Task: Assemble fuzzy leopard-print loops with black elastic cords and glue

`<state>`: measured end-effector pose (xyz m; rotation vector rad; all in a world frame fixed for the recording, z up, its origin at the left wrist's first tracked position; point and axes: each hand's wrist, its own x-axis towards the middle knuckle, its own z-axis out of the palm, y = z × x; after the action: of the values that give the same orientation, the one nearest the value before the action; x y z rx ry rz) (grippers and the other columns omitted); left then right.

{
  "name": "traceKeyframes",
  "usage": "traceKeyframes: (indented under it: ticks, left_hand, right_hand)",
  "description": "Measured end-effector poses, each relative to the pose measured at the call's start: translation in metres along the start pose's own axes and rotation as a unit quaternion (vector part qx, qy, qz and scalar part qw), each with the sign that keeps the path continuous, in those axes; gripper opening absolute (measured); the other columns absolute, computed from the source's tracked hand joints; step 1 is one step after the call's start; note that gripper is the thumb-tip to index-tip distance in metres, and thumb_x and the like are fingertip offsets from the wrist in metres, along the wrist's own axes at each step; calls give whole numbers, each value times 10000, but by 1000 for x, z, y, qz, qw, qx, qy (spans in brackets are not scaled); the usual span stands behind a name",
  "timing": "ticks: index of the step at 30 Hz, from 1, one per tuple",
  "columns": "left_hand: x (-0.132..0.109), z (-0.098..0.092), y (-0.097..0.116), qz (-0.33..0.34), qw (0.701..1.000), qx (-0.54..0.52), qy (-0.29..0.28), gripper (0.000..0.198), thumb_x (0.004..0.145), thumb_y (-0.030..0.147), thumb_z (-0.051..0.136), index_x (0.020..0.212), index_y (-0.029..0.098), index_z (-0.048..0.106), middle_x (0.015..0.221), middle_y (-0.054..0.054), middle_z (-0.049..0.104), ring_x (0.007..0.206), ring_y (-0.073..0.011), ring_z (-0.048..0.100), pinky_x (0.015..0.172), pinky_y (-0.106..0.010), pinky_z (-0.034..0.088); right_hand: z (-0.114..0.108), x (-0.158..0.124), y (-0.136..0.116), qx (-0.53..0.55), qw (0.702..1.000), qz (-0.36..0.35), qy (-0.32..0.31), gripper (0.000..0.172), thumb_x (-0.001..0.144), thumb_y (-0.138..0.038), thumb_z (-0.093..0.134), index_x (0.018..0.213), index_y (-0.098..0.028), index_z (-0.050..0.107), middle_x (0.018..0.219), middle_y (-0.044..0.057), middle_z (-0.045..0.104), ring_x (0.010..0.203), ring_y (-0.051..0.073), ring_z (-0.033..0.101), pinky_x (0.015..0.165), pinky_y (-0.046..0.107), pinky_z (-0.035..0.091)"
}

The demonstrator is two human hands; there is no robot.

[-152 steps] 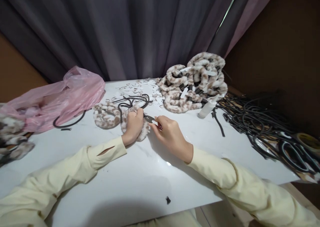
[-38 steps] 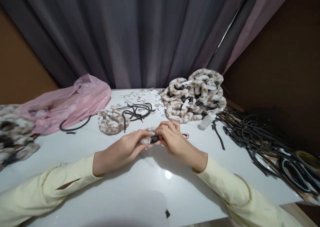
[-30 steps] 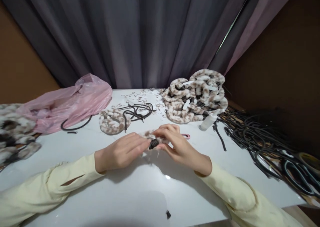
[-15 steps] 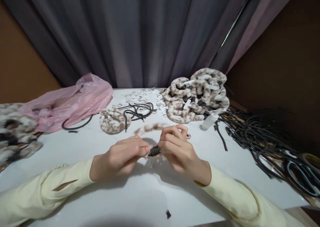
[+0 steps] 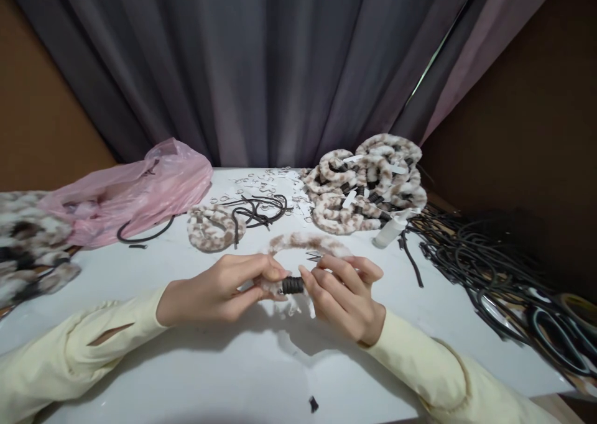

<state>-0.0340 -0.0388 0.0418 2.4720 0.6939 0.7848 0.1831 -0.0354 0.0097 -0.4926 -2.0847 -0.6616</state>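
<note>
Here the left hand (image 5: 224,287) and the right hand (image 5: 347,296) meet just above the near middle of the white counter (image 5: 209,362), both closed on one fur band (image 5: 303,242). The band's end carries a dark wrap (image 5: 292,285), which sits exactly between the two hands: the left hand's thumb and fingers pinch the fur just left of it, and the right hand's fingertips grip just right of it. From there the band arches away behind the right hand and curves back toward the left one, its far side close to the counter. Beyond the hands lies a single fur loop (image 5: 212,228) touching a tangle of dark cords (image 5: 254,207), with small rings (image 5: 256,178) scattered farther back. A pile of fur bands (image 5: 368,181) stands at the back right, a white bottle (image 5: 390,231) just beside it. A pink bag (image 5: 135,191) lies at the back left, and a heap of black bands (image 5: 489,250) fills the right edge. A black scrap (image 5: 313,403) lies near the front edge.
</note>
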Motion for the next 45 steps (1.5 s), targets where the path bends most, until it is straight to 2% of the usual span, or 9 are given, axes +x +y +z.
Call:
traceKeyframes:
  ticks: [5, 9, 14, 20, 24, 28, 35, 39, 45]
  left_hand:
    - [3, -6, 9, -52, 997, -10, -48, 376, 747, 386, 651, 1021, 148, 552, 836, -60, 633, 736, -155, 584, 669, -213, 466]
    - [12, -3, 13, -170, 981, -79, -50, 298, 811, 449, 544, 870, 160, 585, 734, -21, 625, 638, -123, 559, 576, -191, 428]
    - [25, -2, 0, -349, 871, -320, -130, 346, 810, 481, 532, 748, 142, 560, 579, -3, 607, 496, -104, 539, 486, -193, 399]
    - [23, 7, -34, -388, 732, -549, -116, 367, 767, 437, 624, 817, 74, 652, 588, -35, 622, 469, -88, 525, 486, -200, 411]
    - [17, 20, -50, -367, 690, -621, -61, 246, 719, 296, 707, 783, 63, 663, 707, -65, 664, 608, -119, 617, 602, -203, 462]
    - [13, 30, -57, -346, 669, -657, -13, 245, 735, 292, 696, 777, 54, 657, 794, -104, 691, 760, -174, 657, 737, -243, 485]
    - [10, 35, -62, -322, 654, -684, 15, 213, 793, 200, 629, 939, 45, 630, 884, -140, 700, 843, -191, 663, 872, -309, 464]
    - [10, 37, -61, -321, 650, -688, 21, 192, 830, 173, 567, 968, 44, 601, 967, -178, 682, 919, -228, 651, 929, -392, 437]
    - [13, 37, -59, -317, 624, -712, 55, 195, 850, 176, 533, 965, 42, 614, 992, -191, 671, 990, -260, 623, 968, -430, 394]
  right_hand:
    - [-1, 3, 1, -9, 1000, -3, 20, 267, 776, -50, 604, 595, -197, 473, 658, -23, 598, 769, 158, 591, 660, 329, 301]
    - [1, 3, 1, 0, 999, -33, -4, 252, 802, -59, 572, 611, -202, 492, 686, -13, 600, 817, 163, 579, 659, 328, 302]
    - [5, 5, 2, 62, 992, -1, -107, 149, 884, -109, 450, 842, -199, 561, 812, 12, 642, 988, 196, 552, 769, 351, 294]
    - [1, 5, 50, 46, 975, 142, -168, 370, 848, -437, 519, 1100, -166, 532, 1079, 132, 615, 1055, 293, 500, 841, 414, 332]
    - [-2, -13, 91, 136, 908, 194, -346, 266, 798, -421, 598, 856, -162, 618, 821, 88, 634, 777, 222, 574, 679, 333, 414]
    - [2, -27, 98, 236, 862, 166, -418, 142, 826, -256, 567, 905, -162, 639, 866, 82, 618, 772, 176, 582, 662, 275, 448]
    - [14, -29, 77, 118, 890, 136, -419, 262, 885, -143, 375, 783, -133, 616, 816, 102, 592, 700, 174, 562, 606, 278, 436]
    - [12, -24, 75, 168, 899, 212, -345, 237, 916, -207, 355, 814, -147, 560, 781, 93, 602, 685, 171, 562, 603, 278, 431]
    - [-1, -6, 57, 382, 792, 410, -240, 215, 916, -340, 396, 1015, -170, 484, 696, 27, 593, 514, 107, 481, 498, 227, 406]
